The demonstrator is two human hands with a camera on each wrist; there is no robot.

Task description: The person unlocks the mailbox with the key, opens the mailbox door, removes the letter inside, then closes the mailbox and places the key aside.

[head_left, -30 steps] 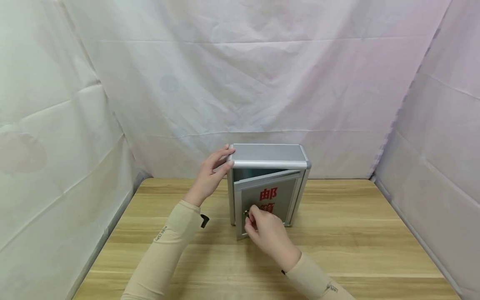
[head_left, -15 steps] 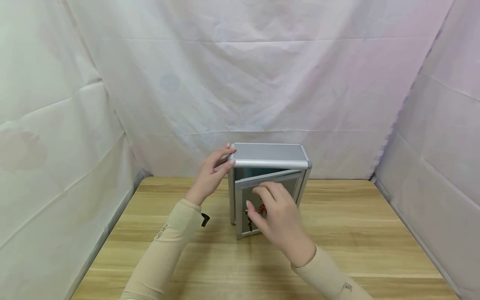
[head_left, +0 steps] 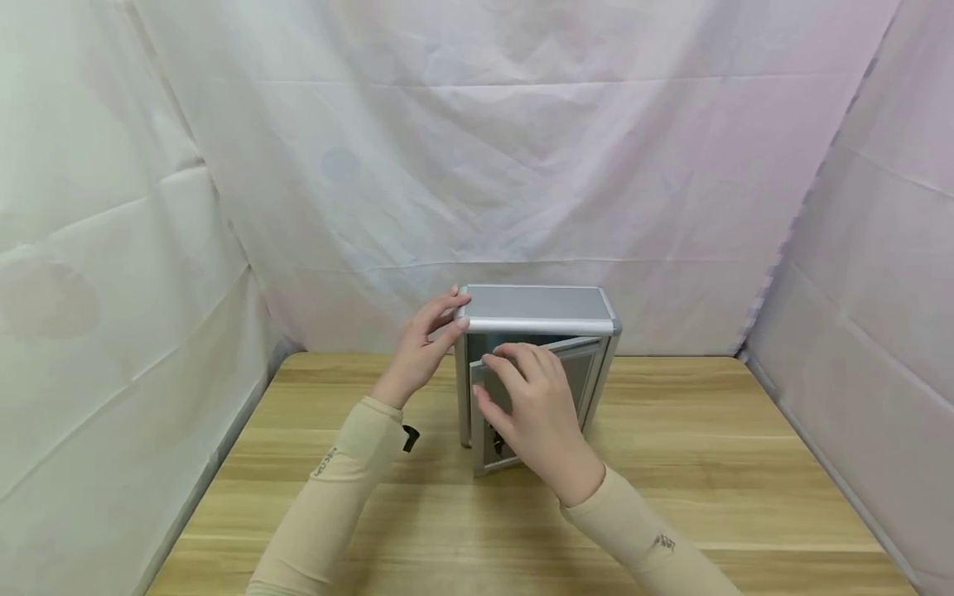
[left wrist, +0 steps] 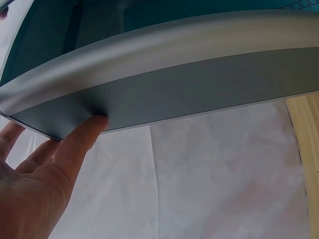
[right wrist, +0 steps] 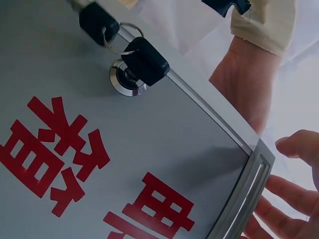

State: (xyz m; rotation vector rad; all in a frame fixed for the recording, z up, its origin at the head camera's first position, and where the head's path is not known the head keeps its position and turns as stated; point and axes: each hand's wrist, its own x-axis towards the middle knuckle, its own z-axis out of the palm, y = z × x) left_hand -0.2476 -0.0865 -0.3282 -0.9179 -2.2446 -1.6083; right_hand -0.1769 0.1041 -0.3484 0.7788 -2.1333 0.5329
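Note:
A grey metal mailbox with silver edging stands upright on the table. Its front door is ajar, swung out on the left side, and bears red characters. Two black-headed keys on a ring hang at the round lock; one seems to sit in it. My left hand rests on the box's upper left corner, thumb tip against the grey side panel, fingers straight. My right hand is at the door's top left corner, fingers loosely bent, thumb apart; some fingertips pass behind the door's top frame.
The mailbox stands on a wood-grain table, near its far edge. Pale fabric walls enclose the back and both sides. A black strap end sticks out by the left wrist.
My right hand has let go of the keys at the lock and moved up to the door's top left corner. The left hand has stayed on the box, and the door angle looks the same.

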